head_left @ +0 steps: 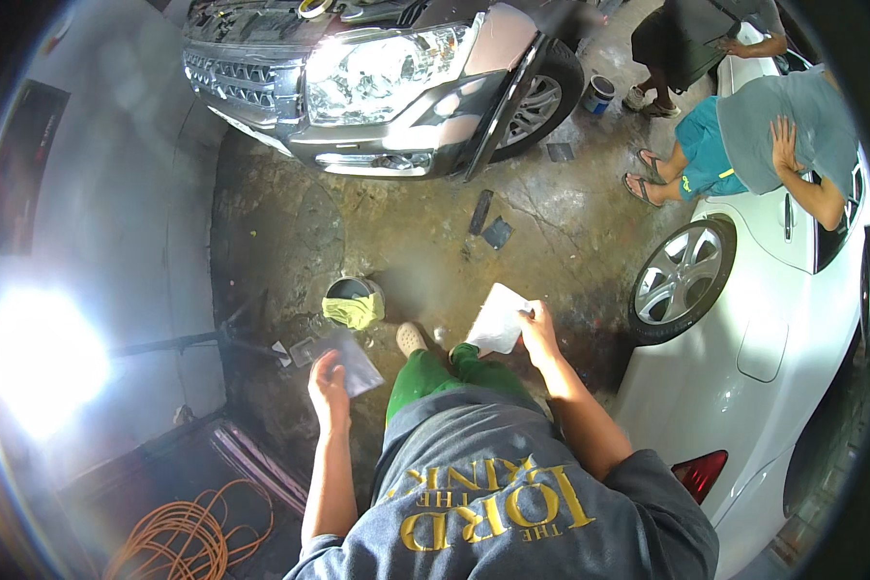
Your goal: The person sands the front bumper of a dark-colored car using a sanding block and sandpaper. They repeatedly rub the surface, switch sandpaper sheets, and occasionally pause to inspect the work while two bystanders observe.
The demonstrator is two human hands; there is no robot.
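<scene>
My left hand (330, 389) is closed on the edge of a thin grey sheet (358, 364), slightly blurred, possibly sandpaper. On the other side of my legs, my right hand (539, 331) pinches a whitish, bright rectangular sheet (496, 320) by its right edge. The two sheets are apart, both held above the floor. Ahead of my left hand stands a bucket (351, 287) with a yellow-green cloth (355, 310) draped over its near rim.
A car with a large headlight (382, 77) stands ahead. To the right is a white car (735, 358), with two people beside it. Dark scraps (497, 233) and a paint can (598, 94) are on the wet floor (396, 217). An orange hose (179, 532) lies coiled at lower left, near a bright lamp (48, 358).
</scene>
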